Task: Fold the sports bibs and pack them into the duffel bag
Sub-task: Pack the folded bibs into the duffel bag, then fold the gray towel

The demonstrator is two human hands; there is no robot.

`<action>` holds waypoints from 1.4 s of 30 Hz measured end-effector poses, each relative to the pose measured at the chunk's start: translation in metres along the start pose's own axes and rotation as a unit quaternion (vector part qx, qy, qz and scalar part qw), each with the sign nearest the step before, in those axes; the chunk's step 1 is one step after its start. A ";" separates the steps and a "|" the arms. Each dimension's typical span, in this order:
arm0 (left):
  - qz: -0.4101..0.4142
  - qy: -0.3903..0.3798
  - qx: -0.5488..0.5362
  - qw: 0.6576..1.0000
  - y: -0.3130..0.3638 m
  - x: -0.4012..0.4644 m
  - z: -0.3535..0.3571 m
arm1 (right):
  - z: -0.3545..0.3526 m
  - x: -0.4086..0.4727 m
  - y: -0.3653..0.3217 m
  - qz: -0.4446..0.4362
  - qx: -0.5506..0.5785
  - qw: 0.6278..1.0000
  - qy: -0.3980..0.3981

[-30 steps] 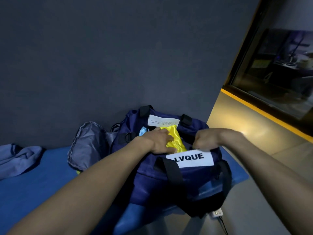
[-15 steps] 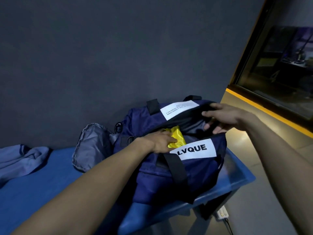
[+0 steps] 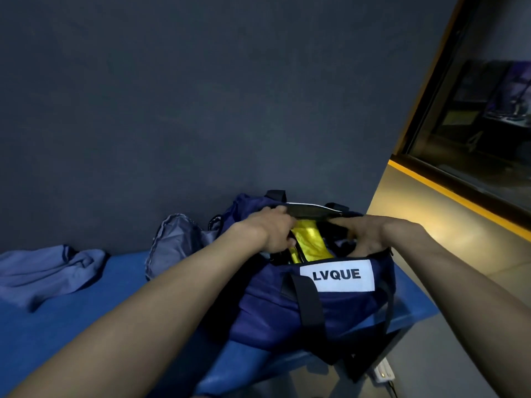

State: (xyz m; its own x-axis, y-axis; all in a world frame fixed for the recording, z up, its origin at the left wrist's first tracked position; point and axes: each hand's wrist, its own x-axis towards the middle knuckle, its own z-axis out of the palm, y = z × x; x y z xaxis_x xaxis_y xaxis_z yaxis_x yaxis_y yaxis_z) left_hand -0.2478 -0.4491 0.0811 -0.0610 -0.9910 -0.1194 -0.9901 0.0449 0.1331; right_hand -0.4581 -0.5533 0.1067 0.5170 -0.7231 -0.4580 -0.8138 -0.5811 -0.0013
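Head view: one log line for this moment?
hands: left, right at duffel bag opening | yellow bib inside | bag unzipped

Navy duffel bag on blue bench, top open; yellow bib inside.

Both bare forearms are extending forward and converging. The left hand is curling its fingers in a grip; the right hand is bending its fingers downward, gripping.

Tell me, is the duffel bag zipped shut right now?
No, the duffel bag is open at the top, with a yellow bib showing inside between the left hand and right hand.
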 end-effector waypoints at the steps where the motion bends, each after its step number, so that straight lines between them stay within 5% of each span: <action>1: -0.020 -0.007 0.014 1.000 0.000 -0.006 -0.002 | 0.001 0.001 -0.008 -0.024 -0.004 1.000 -0.003; 5: -0.025 -0.092 -0.044 0.995 -0.006 -0.019 0.020 | 0.015 0.018 -0.038 -0.120 -0.020 0.992 -0.019; 9: 0.020 -0.040 -0.122 0.992 -0.022 -0.036 0.025 | 0.012 0.014 -0.058 -0.137 -0.057 0.989 -0.019; 14: 0.055 0.135 -0.252 0.957 -0.052 -0.082 0.016 | -0.011 -0.007 -0.108 -0.216 0.021 0.974 0.062; 18: -0.011 0.247 -0.335 0.909 -0.096 -0.138 0.029 | -0.006 -0.009 -0.176 -0.305 0.051 0.945 0.109; 22: -0.103 0.241 -0.311 0.914 -0.152 -0.192 0.071 | 0.012 -0.009 -0.246 -0.371 0.064 0.913 0.155; 27: -0.191 0.146 -0.297 0.924 -0.209 -0.253 0.151 | 0.052 0.009 -0.323 -0.406 0.041 0.903 0.135; 32: -0.224 0.247 -0.304 0.892 -0.232 -0.266 0.159 | 0.078 0.040 -0.354 -0.383 -0.034 0.896 0.221; 37: -0.197 0.260 -0.191 0.926 -0.243 -0.246 0.136 | 0.091 0.050 -0.364 -0.357 -0.231 0.876 0.229; 40: -0.309 0.290 -0.029 0.905 -0.258 -0.234 0.120 | 0.090 0.057 -0.359 -0.343 -0.246 0.877 0.232; 42: -0.428 0.184 0.022 0.885 -0.275 -0.236 0.119 | 0.091 0.063 -0.357 -0.350 -0.234 0.878 0.229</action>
State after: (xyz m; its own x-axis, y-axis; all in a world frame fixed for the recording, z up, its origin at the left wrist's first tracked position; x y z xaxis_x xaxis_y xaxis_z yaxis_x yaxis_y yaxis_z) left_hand 0.0236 -0.2121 -0.0441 0.7501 -0.6385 0.1723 -0.6588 -0.7443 0.1095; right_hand -0.1591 -0.3571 -0.0029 0.9864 -0.1408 -0.0849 -0.1127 -0.9549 0.2746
